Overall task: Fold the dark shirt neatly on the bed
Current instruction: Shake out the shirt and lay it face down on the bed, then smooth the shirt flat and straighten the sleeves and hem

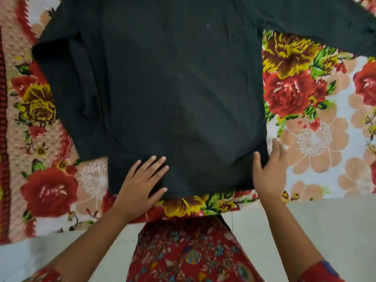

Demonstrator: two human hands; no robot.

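The dark shirt (179, 82) lies spread flat on the flowered bed sheet (317, 139), hem toward me. Its left sleeve is folded down along the left side; its right sleeve stretches out to the upper right. My left hand (140, 184) rests flat on the hem at lower left, fingers spread. My right hand (268, 169) is at the shirt's lower right corner, thumb on the cloth and fingers beside the edge, partly under it. Whether it pinches the cloth is hard to tell.
The bed's near edge runs across the lower part of the view, with pale floor (325, 231) below it. My red patterned clothing (187, 251) fills the bottom centre. Sheet shows on both sides of the shirt.
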